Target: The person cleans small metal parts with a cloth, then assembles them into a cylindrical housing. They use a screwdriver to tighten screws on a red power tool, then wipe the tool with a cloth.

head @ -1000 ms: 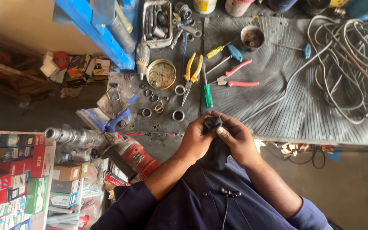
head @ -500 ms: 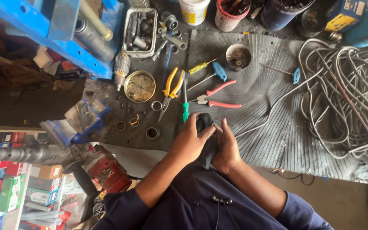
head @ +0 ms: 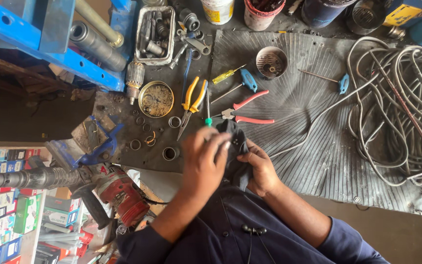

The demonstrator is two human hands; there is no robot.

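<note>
— What have I got in the hands right now?

— Both are on a small black plastic housing with round buttons (head: 235,144), held just above the near edge of the desk, over the ribbed grey rubber mat (head: 318,122). My right hand (head: 261,168) is closed around it from below; my left hand (head: 205,161) lies curled over its top, fingers pressing on it.

— How far along does it look?

— Hard to call. The housing appears in one piece, and I cannot tell whether it is opened or sealed, since the left hand hides most of it. No tool is in either hand.

— So the tools are idle?

— Yes. The yellow-handled pliers (head: 191,100), the red-handled pliers (head: 245,110) and the green-handled screwdriver (head: 208,111) lie just beyond the housing, near the mat's far-left part. My guess: I'm mid-way, handling the part, tool work not begun or paused
</note>
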